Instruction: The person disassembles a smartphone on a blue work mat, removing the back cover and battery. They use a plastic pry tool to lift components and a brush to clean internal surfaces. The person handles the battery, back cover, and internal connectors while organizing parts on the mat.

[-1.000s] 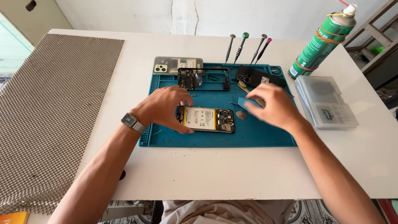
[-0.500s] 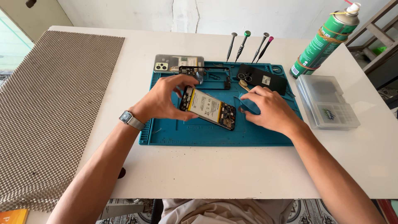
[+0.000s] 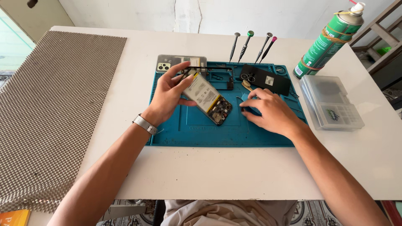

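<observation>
I see the opened smartphone with exposed battery and circuit board point(image 3: 206, 98) tilted above the blue silicone repair mat point(image 3: 188, 132) | left hand point(image 3: 167, 97) fingers clasp its upper end | right hand point(image 3: 268, 114) lies on the mat beside it, fingers curled, holding nothing I can make out.

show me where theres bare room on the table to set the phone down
Bare mat below the phone in the left hand; bare table along the near edge; mesh at left. Crowded: mat's far edge by the screwdrivers, and around the box.

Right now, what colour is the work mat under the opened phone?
Teal-blue rubber work mat, clearest in the head view.
</observation>
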